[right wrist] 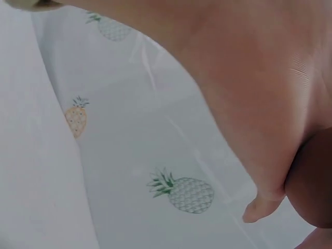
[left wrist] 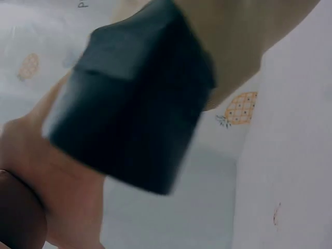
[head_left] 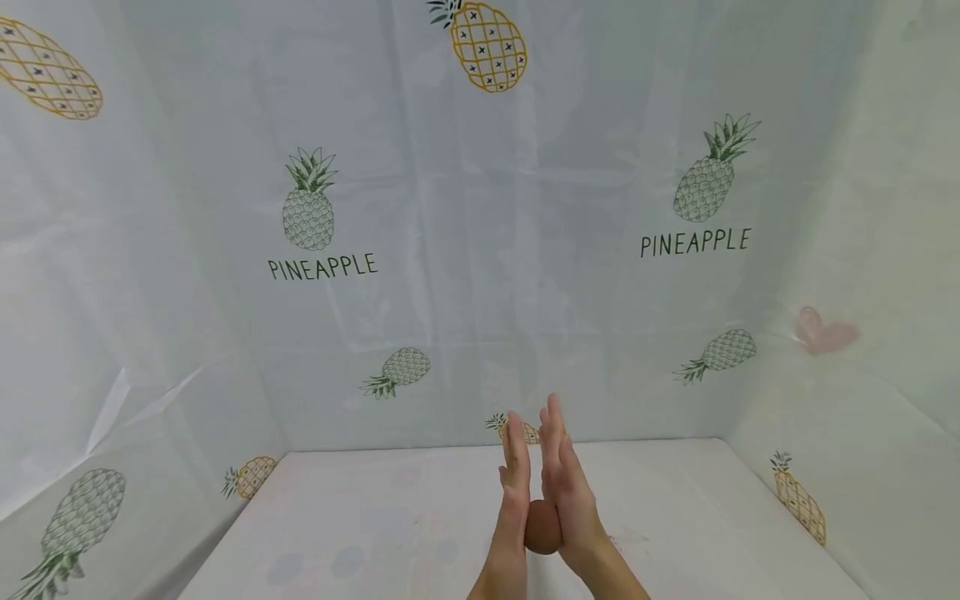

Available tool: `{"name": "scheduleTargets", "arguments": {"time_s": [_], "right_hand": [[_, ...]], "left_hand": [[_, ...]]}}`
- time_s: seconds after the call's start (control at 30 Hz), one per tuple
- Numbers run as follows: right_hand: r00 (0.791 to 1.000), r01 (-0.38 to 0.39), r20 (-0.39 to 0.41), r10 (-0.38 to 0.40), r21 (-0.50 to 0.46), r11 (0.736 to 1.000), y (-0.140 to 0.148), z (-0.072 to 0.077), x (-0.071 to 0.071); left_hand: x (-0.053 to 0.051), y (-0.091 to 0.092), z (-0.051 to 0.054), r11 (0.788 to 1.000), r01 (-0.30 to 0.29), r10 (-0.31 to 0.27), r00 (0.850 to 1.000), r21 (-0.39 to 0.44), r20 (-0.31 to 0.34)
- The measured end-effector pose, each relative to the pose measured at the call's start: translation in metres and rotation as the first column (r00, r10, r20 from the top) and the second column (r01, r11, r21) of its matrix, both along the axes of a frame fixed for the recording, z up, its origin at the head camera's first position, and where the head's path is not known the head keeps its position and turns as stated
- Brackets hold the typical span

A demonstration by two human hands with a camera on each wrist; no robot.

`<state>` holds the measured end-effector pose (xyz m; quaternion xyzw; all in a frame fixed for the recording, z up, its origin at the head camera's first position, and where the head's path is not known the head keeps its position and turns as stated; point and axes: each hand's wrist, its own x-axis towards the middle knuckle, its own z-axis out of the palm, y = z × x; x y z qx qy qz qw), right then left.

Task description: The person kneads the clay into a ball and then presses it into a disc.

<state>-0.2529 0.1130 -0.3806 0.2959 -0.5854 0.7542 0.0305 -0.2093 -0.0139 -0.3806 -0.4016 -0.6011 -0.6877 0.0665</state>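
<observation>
A smooth brown ball (head_left: pixel 543 527) sits between the heels of my two palms, low in the middle of the head view. My left hand (head_left: pixel 515 487) presses it from the left, fingers straight and pointing up. From the other side my right hand (head_left: pixel 568 493) presses it, its fingers also straight. The fingertips of the two hands stand apart. In the left wrist view the ball (left wrist: pixel 19 212) shows at the lower left, and a dark band (left wrist: pixel 135 104) round a forearm blocks much of the picture. The right wrist view has the ball (right wrist: pixel 314 181) against a palm at the right edge.
Beneath the hands lies a white table surface (head_left: pixel 360 508). Pale sheets printed with pineapples and lettering enclose it: a back sheet (head_left: pixel 480 250), a left one (head_left: pixel 97 333) and a right one (head_left: pixel 885 400).
</observation>
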Motion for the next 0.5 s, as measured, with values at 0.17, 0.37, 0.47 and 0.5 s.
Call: {"name": "scheduleTargets", "arguments": {"time_s": [0.17, 0.37, 0.47, 0.5], "right_hand": [[0.999, -0.028, 0.031, 0.025, 0.089, 0.996, -0.011, -0.003, 0.005], [0.992, -0.118, 0.067, 0.108, 0.173, 0.978, -0.023, -0.003, 0.014], [0.985, -0.162, 0.089, 0.148, 0.182, 0.970, -0.026, -0.003, 0.016], [0.983, -0.173, 0.091, 0.159, 0.185, 0.967, -0.026, -0.003, 0.017]], "left_hand": [[-0.011, -0.008, 0.001, 0.998, -0.026, 0.030, 0.997, 0.057, -0.065], [-0.023, -0.021, 0.003, 0.985, -0.155, 0.156, 0.988, 0.080, -0.007], [-0.029, -0.026, 0.002, 0.968, -0.235, 0.232, 0.971, 0.089, 0.051], [-0.031, -0.027, 0.001, 0.960, -0.265, 0.260, 0.963, 0.093, 0.066]]}}
